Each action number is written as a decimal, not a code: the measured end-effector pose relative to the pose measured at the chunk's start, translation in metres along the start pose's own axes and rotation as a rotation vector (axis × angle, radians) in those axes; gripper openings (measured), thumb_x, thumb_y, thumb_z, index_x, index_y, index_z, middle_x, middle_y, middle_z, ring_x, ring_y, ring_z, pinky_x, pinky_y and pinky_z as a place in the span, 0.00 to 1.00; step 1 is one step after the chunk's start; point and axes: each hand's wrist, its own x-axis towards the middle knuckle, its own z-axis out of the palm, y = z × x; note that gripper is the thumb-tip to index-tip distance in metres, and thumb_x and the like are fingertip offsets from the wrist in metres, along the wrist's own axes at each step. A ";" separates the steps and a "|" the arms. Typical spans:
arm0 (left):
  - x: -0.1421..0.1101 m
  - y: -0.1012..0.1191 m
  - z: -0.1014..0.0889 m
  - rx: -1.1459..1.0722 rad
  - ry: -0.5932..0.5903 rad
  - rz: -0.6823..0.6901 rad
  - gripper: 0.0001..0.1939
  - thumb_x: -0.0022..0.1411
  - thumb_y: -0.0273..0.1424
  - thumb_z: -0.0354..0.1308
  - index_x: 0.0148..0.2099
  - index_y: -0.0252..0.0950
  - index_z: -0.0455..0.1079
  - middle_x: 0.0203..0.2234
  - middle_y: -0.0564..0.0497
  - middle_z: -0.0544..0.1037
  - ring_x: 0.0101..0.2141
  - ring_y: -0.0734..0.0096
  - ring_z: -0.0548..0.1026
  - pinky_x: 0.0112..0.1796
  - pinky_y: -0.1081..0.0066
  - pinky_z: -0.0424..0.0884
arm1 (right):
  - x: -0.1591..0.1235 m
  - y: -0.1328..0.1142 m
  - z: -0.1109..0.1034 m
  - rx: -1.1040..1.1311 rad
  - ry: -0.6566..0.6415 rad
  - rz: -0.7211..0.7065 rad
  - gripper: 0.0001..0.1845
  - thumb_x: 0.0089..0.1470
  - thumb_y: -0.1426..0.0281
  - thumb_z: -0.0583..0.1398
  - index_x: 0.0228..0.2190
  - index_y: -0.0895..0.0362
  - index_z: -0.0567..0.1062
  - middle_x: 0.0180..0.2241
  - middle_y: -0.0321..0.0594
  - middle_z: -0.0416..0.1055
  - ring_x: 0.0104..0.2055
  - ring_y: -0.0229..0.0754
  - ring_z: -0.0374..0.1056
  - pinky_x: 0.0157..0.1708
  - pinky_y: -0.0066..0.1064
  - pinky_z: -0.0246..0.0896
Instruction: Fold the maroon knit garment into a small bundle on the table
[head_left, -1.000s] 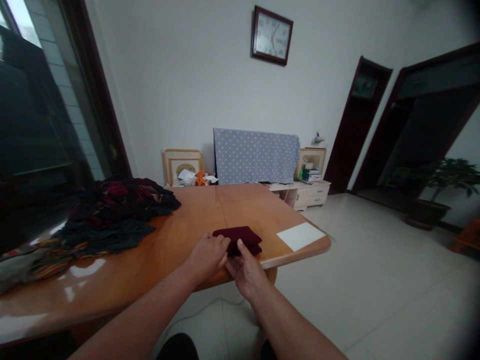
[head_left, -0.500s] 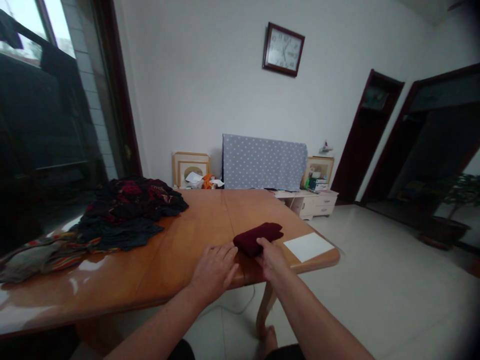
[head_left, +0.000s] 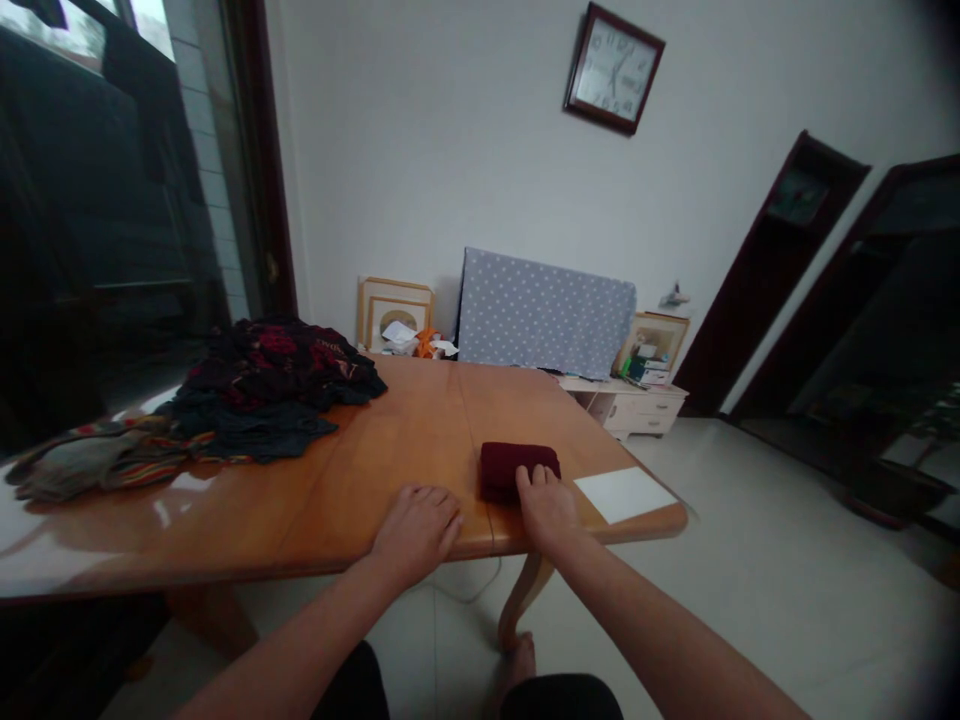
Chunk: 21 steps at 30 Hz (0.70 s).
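A dark maroon cloth (head_left: 501, 470), folded into a compact bundle, lies near the front edge of the wooden table (head_left: 420, 430). My right hand (head_left: 546, 505) rests on the bundle's right front part, fingers slightly apart and laid over it; the thumb is hidden. To the left of the bundle, and apart from it, my left hand (head_left: 421, 525) lies palm down at the table edge, its fingers loosely stretched and holding nothing. A white sheet (head_left: 625, 494) lies flat just right of my right hand.
Dark, rumpled clothes (head_left: 277, 375) form a pile on the table's left side, with a grey striped garment (head_left: 97, 465) beside it. Behind the table stand a white cabinet (head_left: 645, 410) and something draped in a dotted blue-grey cloth (head_left: 544, 310). A table leg (head_left: 521, 600) stands below the front edge.
The maroon cloth has gone from tilted and lifted at one end to lying level and squared. My right hand has shifted from gripping its side to resting on top; my left hand has drawn slightly away.
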 end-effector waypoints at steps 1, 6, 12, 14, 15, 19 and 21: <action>0.000 0.000 0.000 -0.003 0.000 -0.001 0.13 0.70 0.34 0.47 0.42 0.39 0.72 0.38 0.46 0.76 0.42 0.60 0.72 0.47 0.59 0.61 | -0.004 -0.003 0.006 -0.024 0.002 -0.010 0.24 0.60 0.79 0.50 0.56 0.60 0.69 0.51 0.62 0.70 0.55 0.57 0.67 0.49 0.42 0.61; -0.002 -0.002 0.002 -0.053 0.003 -0.018 0.13 0.69 0.35 0.48 0.43 0.39 0.73 0.38 0.46 0.77 0.42 0.60 0.72 0.47 0.59 0.60 | -0.013 0.004 0.020 -0.047 0.002 -0.048 0.29 0.59 0.76 0.53 0.62 0.62 0.64 0.62 0.63 0.61 0.64 0.60 0.57 0.59 0.46 0.53; -0.001 -0.009 0.006 -0.137 0.019 -0.054 0.11 0.67 0.35 0.51 0.44 0.39 0.73 0.39 0.47 0.77 0.43 0.60 0.72 0.46 0.60 0.61 | -0.023 0.027 0.010 0.121 0.025 -0.135 0.31 0.58 0.72 0.54 0.62 0.62 0.64 0.64 0.55 0.60 0.66 0.53 0.56 0.64 0.42 0.48; 0.001 -0.012 0.007 -0.167 0.011 -0.076 0.11 0.67 0.36 0.51 0.43 0.40 0.74 0.39 0.47 0.78 0.43 0.60 0.73 0.45 0.61 0.61 | -0.024 0.039 0.008 0.222 0.068 -0.088 0.28 0.59 0.70 0.52 0.61 0.59 0.67 0.63 0.51 0.63 0.64 0.51 0.60 0.62 0.41 0.52; 0.003 -0.014 0.007 -0.181 0.005 -0.085 0.11 0.67 0.36 0.51 0.43 0.40 0.74 0.38 0.48 0.78 0.42 0.60 0.73 0.45 0.61 0.62 | -0.024 0.047 0.009 0.280 0.094 -0.030 0.27 0.59 0.69 0.52 0.60 0.58 0.68 0.61 0.49 0.65 0.62 0.50 0.63 0.60 0.40 0.55; 0.014 -0.014 0.005 -0.226 0.019 -0.080 0.12 0.67 0.35 0.51 0.45 0.40 0.74 0.39 0.48 0.78 0.42 0.60 0.74 0.43 0.61 0.63 | -0.019 0.079 0.019 0.562 0.197 0.299 0.23 0.58 0.65 0.53 0.53 0.56 0.74 0.53 0.46 0.74 0.54 0.50 0.69 0.55 0.40 0.61; 0.023 -0.010 0.004 -0.251 0.049 -0.048 0.12 0.67 0.34 0.51 0.46 0.39 0.73 0.41 0.47 0.78 0.44 0.59 0.73 0.44 0.61 0.63 | -0.016 0.089 0.027 0.796 0.216 0.440 0.22 0.55 0.63 0.56 0.49 0.57 0.76 0.49 0.48 0.76 0.52 0.51 0.70 0.52 0.40 0.64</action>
